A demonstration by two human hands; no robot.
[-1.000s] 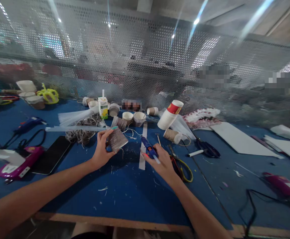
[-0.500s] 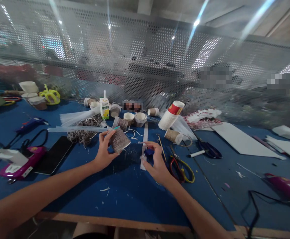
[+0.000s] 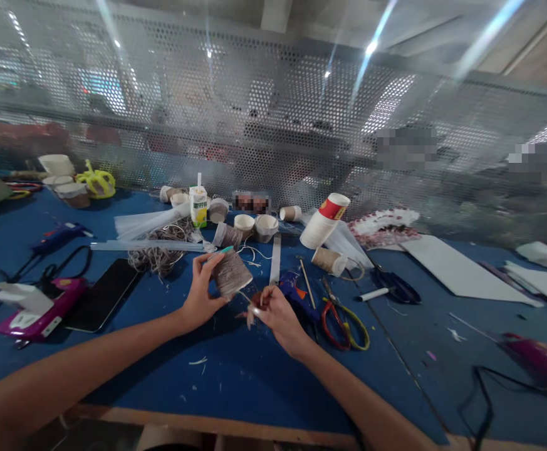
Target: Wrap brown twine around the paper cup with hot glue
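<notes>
My left hand (image 3: 203, 291) holds a paper cup wrapped in grey-brown yarn (image 3: 232, 274), tilted on its side above the blue table. Thumb and fingers grip it from the left, and a teal spot shows by the fingertip. Close to the cup's lower right edge, my right hand (image 3: 277, 316) is closed in a pinch. A short pale strand of yarn (image 3: 246, 298) runs from the cup to its fingertips. Just right of that hand lies a blue glue gun (image 3: 300, 295), partly hidden behind it. A steel ruler (image 3: 276, 260) lies behind the hand.
Scissors with red and yellow handles (image 3: 343, 322) lie at the right, near a stick (image 3: 307, 279). Behind stand a stack of paper cups (image 3: 319, 230), a drink carton (image 3: 198, 208) and several wrapped cups. Tangled yarn (image 3: 158, 254), a phone (image 3: 104, 294) and a purple power strip (image 3: 42, 307) are left.
My right hand has moved left and down from beside the blue glue gun to the cup, and now pinches the strand. The cup has shifted slightly right in my left hand.
</notes>
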